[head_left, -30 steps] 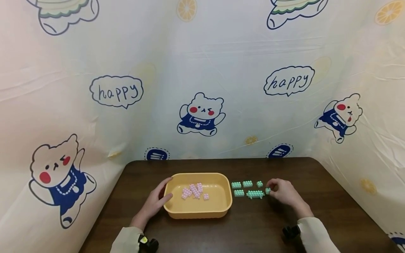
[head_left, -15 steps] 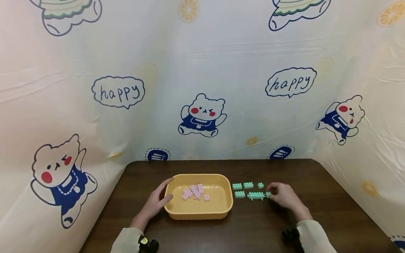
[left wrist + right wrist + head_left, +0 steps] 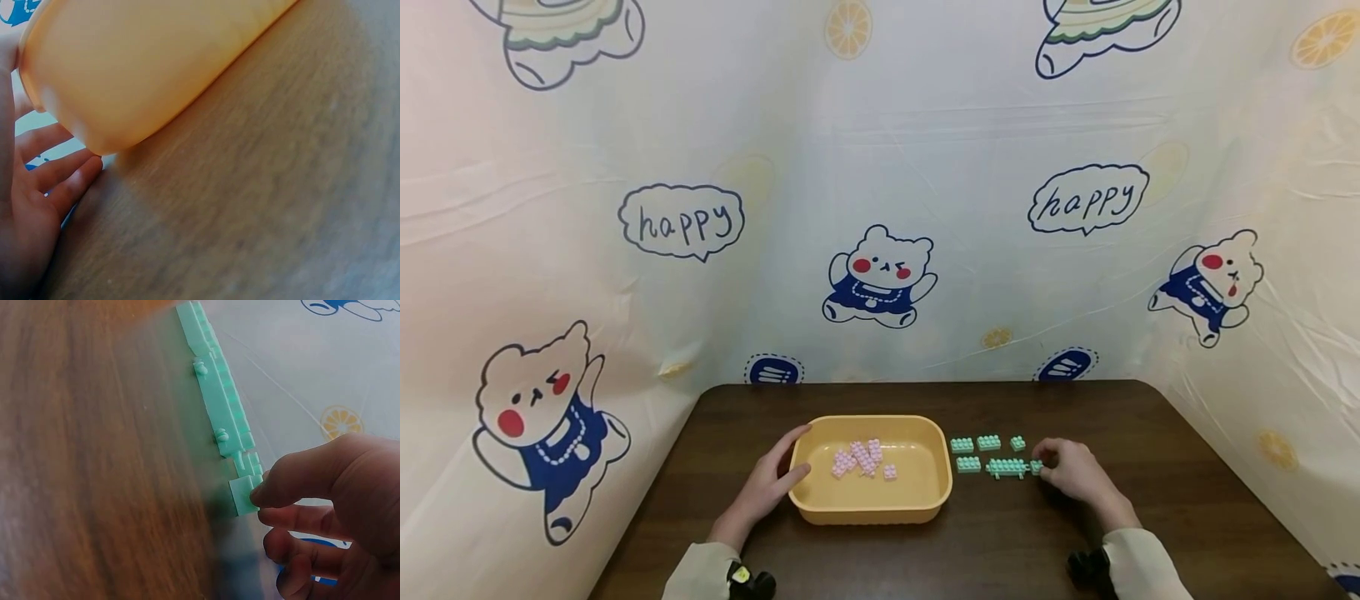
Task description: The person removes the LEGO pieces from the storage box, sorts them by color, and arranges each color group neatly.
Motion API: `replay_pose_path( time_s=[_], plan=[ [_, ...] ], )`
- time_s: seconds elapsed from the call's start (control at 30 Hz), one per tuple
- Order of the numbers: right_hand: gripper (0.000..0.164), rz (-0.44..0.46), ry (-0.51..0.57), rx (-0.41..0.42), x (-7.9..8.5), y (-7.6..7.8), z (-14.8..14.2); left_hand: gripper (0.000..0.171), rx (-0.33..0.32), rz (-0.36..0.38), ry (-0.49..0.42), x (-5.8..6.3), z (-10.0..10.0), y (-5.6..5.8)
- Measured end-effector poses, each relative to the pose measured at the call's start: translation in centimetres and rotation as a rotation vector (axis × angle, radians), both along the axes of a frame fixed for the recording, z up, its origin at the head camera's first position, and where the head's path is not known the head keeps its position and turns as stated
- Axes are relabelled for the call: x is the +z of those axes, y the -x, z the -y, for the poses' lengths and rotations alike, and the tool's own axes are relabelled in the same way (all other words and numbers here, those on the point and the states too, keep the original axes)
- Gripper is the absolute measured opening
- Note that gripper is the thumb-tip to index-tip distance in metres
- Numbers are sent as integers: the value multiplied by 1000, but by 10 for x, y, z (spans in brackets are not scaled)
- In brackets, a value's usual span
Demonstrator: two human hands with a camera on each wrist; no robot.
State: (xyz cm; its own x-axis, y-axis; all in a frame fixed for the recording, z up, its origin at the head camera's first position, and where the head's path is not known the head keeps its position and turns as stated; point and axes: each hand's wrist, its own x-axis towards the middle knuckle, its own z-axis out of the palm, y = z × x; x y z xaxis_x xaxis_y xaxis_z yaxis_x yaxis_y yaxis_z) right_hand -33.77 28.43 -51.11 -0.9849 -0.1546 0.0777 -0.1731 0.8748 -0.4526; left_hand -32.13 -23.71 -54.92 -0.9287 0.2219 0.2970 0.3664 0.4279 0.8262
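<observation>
A small mint-green brick (image 3: 1037, 467) is pinched between the thumb and index finger of the right hand (image 3: 1075, 472), the gap between them being closed to the brick's width. Its visible side is smooth, flat and nearly square. It is placed at the right end of the front row of green pieces on the dark brown bench (image 3: 917, 567), just beside a long green piece (image 3: 1007, 468) — whether the two are touching cannot be told. The long piece is topped with rows of studs, and two rounded pegs are shown on its near side. The front row is completed on the left by a studded brick (image 3: 968, 464); behind, three more green bricks (image 3: 988, 443) are lined up, the rightmost one shorter.

The left end of a yellow, round-cornered tub (image 3: 868, 515) is gripped by the left hand (image 3: 766, 483), its thumb laid over the rim and its fingers spread along the outer wall. Studded pale pink bricks (image 3: 867, 460) are heaped inside — a single short one set apart.
</observation>
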Motion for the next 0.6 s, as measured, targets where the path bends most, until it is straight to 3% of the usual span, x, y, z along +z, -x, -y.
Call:
replay_pose_path(
  time_s=[0.37,0.6],
  plan=[
    [19,28,19,-19,-2,-2,0,60,-13,9,-26,3,0,-3],
    [19,21,16,-19,-2,-2,-1,59,-6,-21,11,1,0,-1]
  ],
)
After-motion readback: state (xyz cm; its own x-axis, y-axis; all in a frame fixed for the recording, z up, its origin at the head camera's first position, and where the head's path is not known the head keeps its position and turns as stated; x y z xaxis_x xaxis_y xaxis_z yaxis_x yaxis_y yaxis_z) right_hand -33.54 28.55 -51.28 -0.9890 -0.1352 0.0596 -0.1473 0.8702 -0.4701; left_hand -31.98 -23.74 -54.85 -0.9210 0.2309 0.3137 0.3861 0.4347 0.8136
